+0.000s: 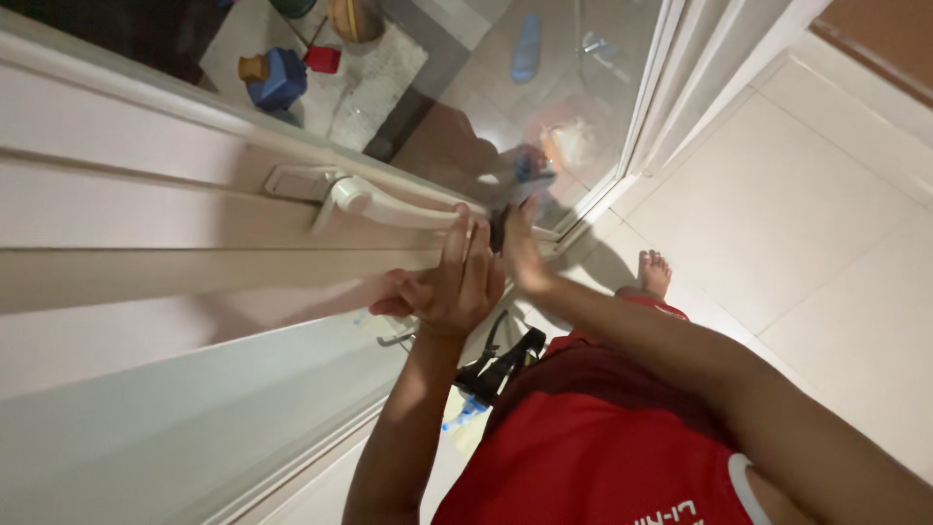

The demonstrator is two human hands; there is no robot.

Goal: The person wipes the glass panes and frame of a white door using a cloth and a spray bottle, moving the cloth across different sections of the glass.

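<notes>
hands meet at the free end of a white lever handle (pixel 389 206), which is fixed to the pale frame (pixel 146 194) of a sliding glass door. the left hand (pixel 449 287) is raised under the lever with its first fingers (pixel 457 243) stretched up so the tips touch the end of the handle. its other fingers curl loosely toward the palm, so nothing is actually gripped on that side. just beside it, the right hand (pixel 522 255) pinches a small dark object (pixel 513 199) and presses it where the handle's tip meets the glass pane (pixel 505 107). it could be a cloth, a pad or a small tool, but the blur and the reflection hide which. judging by this, the work is at the stage of treating the handle's end, with the left hand steadying or feeling the spot while the right one applies the dark object. a further move along the lever would call for the left fingers to shift clear and for a firm pinch on the right, as the dark object sits on a narrow edge and could slip off. below, a red shirt (pixel 603 467), a black strap (pixel 505 365) and a bare foot (pixel 654 272) show over the pale tiled floor (pixel 826 243). beyond the glass lie a blue block-like thing (pixel 277 78) and a blue slipper (pixel 526 47), well apart from the hands.
</notes>
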